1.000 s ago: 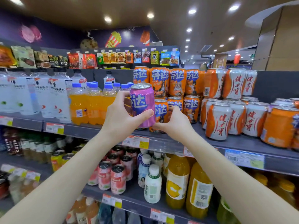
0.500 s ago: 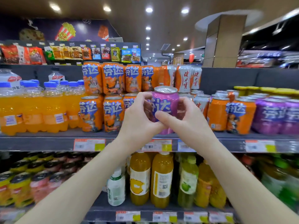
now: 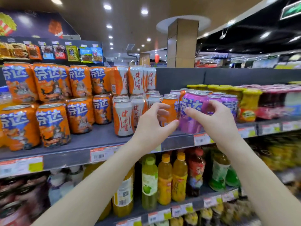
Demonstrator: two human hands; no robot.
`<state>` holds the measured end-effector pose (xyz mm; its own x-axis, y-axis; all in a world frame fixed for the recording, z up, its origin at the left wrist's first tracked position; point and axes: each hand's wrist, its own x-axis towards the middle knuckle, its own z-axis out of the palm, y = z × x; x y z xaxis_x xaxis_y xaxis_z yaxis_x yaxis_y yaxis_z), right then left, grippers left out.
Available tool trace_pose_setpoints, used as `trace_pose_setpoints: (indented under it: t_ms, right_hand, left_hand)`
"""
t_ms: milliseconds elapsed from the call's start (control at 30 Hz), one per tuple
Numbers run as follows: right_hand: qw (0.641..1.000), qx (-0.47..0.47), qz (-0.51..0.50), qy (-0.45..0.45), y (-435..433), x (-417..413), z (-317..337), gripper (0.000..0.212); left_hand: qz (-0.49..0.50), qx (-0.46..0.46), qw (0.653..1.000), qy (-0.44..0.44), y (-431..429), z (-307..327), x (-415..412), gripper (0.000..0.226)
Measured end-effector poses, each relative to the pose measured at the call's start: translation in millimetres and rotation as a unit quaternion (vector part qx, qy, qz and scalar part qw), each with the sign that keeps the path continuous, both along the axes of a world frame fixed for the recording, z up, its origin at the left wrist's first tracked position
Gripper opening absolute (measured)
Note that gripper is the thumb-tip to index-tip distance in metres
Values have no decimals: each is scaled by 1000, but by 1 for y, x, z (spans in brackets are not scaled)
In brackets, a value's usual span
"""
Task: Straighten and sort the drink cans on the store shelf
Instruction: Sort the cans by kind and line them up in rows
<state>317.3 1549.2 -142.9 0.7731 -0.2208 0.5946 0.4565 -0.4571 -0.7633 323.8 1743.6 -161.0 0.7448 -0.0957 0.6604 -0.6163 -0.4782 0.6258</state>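
The purple can (image 3: 193, 115), pink-violet with a silver top, stands right of centre at the front edge of the shelf (image 3: 97, 139), before other purple cans (image 3: 229, 103). Its white-and-blue lettering reads 芬达, as on the orange cans (image 3: 52, 124) at left; the white cans (image 3: 123, 118) carry red 健力宝. The right hand (image 3: 216, 119) has its grip around it; the left hand (image 3: 151, 128) grip is loose, thumb seemingly touching. Bare shelf lies centre-left

White characters 芬达 stand on the orange cans (image 3: 48, 123) and the purple can (image 3: 193, 111). Red vertical 健力寶 runs down the white-and-orange cans (image 3: 123, 118). The shelf-edge price tags (image 3: 99, 154) are too blurred to read.
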Motion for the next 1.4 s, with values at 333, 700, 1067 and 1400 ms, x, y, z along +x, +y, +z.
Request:
trace_pose_setpoints:
  t_ms: [333, 700, 1067, 1400]
  right_hand:
    - [998, -17, -56, 17, -70, 34, -16, 71]
    - [999, -38, 14, 19, -84, 46, -14, 49]
    - [997, -46, 63, 20, -67, 58, -11, 35]
    - [995, -84, 45, 29, -23, 77, -10, 51]
  left_hand:
    - [137, 214, 956, -145, -53, 31, 59, 60]
    - [136, 398, 907, -28, -65, 63, 86, 86]
    - [155, 432, 888, 5, -46, 71, 78, 91]
    - [183, 408, 894, 33, -9, 72, 64, 90]
